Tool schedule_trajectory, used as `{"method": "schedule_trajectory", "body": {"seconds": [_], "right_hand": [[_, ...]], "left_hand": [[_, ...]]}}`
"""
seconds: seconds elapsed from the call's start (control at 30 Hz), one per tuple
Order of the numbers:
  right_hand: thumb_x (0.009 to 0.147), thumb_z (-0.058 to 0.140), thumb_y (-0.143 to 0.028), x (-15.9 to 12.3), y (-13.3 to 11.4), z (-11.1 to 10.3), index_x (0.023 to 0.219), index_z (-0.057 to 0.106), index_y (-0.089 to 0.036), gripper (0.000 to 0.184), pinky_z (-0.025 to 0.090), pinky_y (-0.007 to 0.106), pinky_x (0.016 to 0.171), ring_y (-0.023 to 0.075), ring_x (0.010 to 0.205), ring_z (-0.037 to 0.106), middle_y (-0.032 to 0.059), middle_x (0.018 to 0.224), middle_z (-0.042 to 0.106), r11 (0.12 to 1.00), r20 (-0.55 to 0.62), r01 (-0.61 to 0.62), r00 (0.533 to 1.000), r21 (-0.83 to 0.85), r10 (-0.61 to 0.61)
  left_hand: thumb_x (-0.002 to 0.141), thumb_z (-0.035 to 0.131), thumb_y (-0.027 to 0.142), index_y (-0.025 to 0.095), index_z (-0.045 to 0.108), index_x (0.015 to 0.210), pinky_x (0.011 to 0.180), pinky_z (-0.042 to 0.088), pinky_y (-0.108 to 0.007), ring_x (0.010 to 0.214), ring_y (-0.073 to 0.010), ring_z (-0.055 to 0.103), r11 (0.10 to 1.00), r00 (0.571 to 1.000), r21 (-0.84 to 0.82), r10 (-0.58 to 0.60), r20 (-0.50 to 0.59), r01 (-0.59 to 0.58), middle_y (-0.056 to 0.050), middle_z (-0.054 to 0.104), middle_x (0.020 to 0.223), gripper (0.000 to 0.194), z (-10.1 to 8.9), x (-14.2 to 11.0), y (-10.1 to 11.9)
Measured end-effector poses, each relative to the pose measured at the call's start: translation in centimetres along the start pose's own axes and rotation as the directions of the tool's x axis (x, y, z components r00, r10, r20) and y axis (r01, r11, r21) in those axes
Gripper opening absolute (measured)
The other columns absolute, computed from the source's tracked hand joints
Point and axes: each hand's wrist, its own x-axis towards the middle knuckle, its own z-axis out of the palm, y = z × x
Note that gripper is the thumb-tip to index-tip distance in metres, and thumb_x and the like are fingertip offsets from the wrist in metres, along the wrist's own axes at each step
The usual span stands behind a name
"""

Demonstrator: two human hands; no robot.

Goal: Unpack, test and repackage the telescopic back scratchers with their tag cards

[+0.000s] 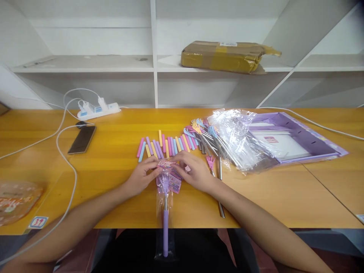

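A purple back scratcher [165, 227] lies inside a clear plastic bag [159, 216], its handle sticking out past the table's front edge. At the bag's top, my left hand [143, 176] pinches the left end of a pink printed card [165, 163]. My right hand [195, 170] has its fingers closed at the card's right end. More pink and purple printed cards [174, 182] lie just under the scratcher's head. Beyond my hands is a row of coloured handle sleeves [159, 148]. By my right wrist lies a scratcher with a pink hand-shaped head [211, 162] and a bare metal rod.
Several metal-rod scratchers [210, 138] are piled beside clear plastic bags [239, 136]. A purple box [307, 144] stands at the right. On the left are a phone [82, 139], a power strip [99, 111], white cables and an orange pouch [18, 201]. A taped carton [224, 57] sits on the shelf.
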Motion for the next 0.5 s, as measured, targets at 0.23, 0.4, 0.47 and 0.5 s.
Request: {"method": "schedule_trajectory", "body": {"seconds": [0.23, 0.4, 0.47, 0.5], "right_hand": [[0.105, 0.063, -0.018, -0.45, -0.19, 0.53, 0.112, 0.062, -0.023, 0.009, 0.053, 0.028, 0.062, 0.0131, 0.069, 0.06, 0.0035, 0.098, 0.07, 0.996, -0.089, -0.061, 0.995, -0.069, 0.055], [0.107, 0.058, -0.016, -0.5, -0.13, 0.63, 0.115, 0.061, -0.023, 0.011, 0.059, 0.031, 0.073, 0.0177, 0.087, 0.069, 0.006, 0.103, 0.072, 0.995, -0.054, -0.021, 0.998, -0.098, 0.016], [0.107, 0.057, -0.015, -0.48, -0.02, 0.56, 0.118, 0.061, -0.024, 0.014, 0.06, 0.034, 0.08, 0.0199, 0.097, 0.071, 0.0073, 0.108, 0.072, 0.994, -0.043, 0.001, 0.999, -0.108, -0.005], [0.107, 0.058, -0.015, -0.48, 0.03, 0.51, 0.119, 0.061, -0.024, 0.015, 0.061, 0.034, 0.082, 0.0201, 0.099, 0.071, 0.0076, 0.109, 0.073, 0.994, -0.041, 0.004, 0.999, -0.109, -0.008]], "left_hand": [[0.102, 0.07, 0.04, 0.024, 0.079, 0.115, 0.095, 0.052, -0.036, 0.102, -0.021, 0.067, 1.0, 0.997, 0.029, -0.004, -0.074, 0.006, -0.006, 0.072, 0.106, 0.023, 0.01, -0.1, 0.04], [0.102, 0.071, 0.038, 0.025, 0.08, 0.114, 0.092, 0.054, -0.036, 0.099, -0.0205, 0.067, 0.999, 0.995, 0.042, 0.007, -0.102, -0.003, -0.005, 0.07, 0.103, 0.021, 0.09, -0.06, -0.3], [0.102, 0.071, 0.038, 0.026, 0.081, 0.115, 0.092, 0.054, -0.036, 0.099, -0.0203, 0.068, 0.999, 0.995, 0.047, 0.01, -0.104, -0.005, -0.005, 0.071, 0.103, 0.02, 0.1, -0.05, -0.38], [0.101, 0.072, 0.037, 0.026, 0.081, 0.115, 0.092, 0.055, -0.036, 0.099, -0.0202, 0.068, 0.999, 0.994, 0.049, 0.014, -0.109, -0.009, -0.005, 0.071, 0.104, 0.02, 0.09, -0.05, -0.4]]}}
